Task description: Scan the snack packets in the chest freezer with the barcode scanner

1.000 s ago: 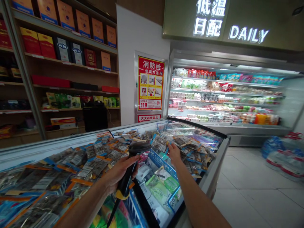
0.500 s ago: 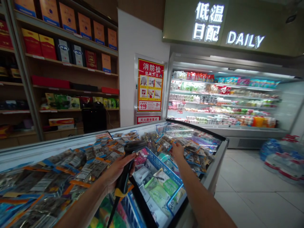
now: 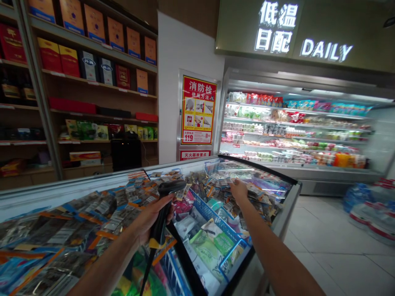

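My left hand [image 3: 159, 216] is wrapped round the grip of a black and yellow handheld barcode scanner [image 3: 159, 230]. The scanner's head points to the right, and its cord hangs down from the handle. Farther off, my right hand [image 3: 239, 192] reaches over a heap of small flat packets [image 3: 262, 201] on the chest freezer's top. Its fingers are bent and closed at the heap; whether a packet is between them is too small to tell. More packets [image 3: 89, 209] with orange and blue edges and white labels lie spread on the left.
Between my arms, a blue basket [image 3: 212, 213] inside the chest freezer [image 3: 291, 193] holds bagged goods. A black bar [image 3: 187, 259] runs beside it. Shelves of boxes [image 3: 89, 65] stand behind on the left, a chilled display [image 3: 296, 131] at the back right. Bottled water packs [image 3: 376, 213] sit on the floor.
The view has turned slightly left, so the scene sits farther right. My right hand has moved a little away over the packets. My left hand keeps hold of the scanner.
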A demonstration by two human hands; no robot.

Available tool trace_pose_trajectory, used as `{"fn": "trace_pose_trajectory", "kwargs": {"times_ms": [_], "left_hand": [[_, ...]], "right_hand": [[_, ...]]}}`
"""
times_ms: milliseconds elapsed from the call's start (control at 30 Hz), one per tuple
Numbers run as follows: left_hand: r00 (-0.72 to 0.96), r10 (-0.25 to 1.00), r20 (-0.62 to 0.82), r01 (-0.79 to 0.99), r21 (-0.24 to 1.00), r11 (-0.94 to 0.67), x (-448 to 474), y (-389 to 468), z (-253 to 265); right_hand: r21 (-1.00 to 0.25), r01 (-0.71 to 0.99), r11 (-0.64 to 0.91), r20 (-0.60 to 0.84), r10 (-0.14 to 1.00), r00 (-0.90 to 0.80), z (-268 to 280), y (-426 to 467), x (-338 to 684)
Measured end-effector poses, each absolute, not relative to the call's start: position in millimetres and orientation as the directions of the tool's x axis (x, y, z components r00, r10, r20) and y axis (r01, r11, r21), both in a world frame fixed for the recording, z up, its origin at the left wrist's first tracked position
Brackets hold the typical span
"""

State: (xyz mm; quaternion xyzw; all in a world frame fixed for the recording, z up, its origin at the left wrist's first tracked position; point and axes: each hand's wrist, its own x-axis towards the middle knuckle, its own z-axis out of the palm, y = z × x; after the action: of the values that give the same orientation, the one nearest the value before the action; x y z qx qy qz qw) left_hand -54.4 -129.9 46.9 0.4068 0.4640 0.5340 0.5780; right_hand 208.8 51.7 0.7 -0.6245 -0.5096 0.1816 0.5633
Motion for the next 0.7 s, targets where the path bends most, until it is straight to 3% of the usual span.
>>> {"fn": "trace_pose_trajectory", "kwargs": {"times_ms": [100, 233, 367, 467, 700], "left_hand": [[-0.029, 0.993, -0.117, -0.264, 0.959, 0.105, -56.4, -130.8, 50.7], [-0.032, 0.993, -0.110, -0.275, 0.957, 0.098, -57.9, -130.2, 52.2], [-0.036, 0.992, -0.124, -0.291, 0.951, 0.108, -58.8, -129.6, 52.5], [-0.025, 0.990, -0.137, -0.296, 0.947, 0.124, -60.3, -129.5, 52.4], [-0.052, 0.987, -0.152, -0.313, 0.941, 0.128, -62.2, -129.5, 53.7]], "right_hand": [[-0.784, 0.607, 0.130, 0.427, 0.824, 0.374, 2.8, 38.2, 197.5], [-0.694, 0.691, 0.200, 0.482, 0.843, 0.240, -4.4, 22.2, 157.8], [-0.646, 0.718, 0.260, 0.278, 0.956, -0.096, -15.2, 10.0, 96.1], [-0.640, 0.752, 0.160, 0.155, 0.985, -0.077, -18.7, 2.3, 53.2], [-0.717, 0.696, 0.026, 0.128, 0.987, 0.095, -17.6, 2.5, 20.3]]}}
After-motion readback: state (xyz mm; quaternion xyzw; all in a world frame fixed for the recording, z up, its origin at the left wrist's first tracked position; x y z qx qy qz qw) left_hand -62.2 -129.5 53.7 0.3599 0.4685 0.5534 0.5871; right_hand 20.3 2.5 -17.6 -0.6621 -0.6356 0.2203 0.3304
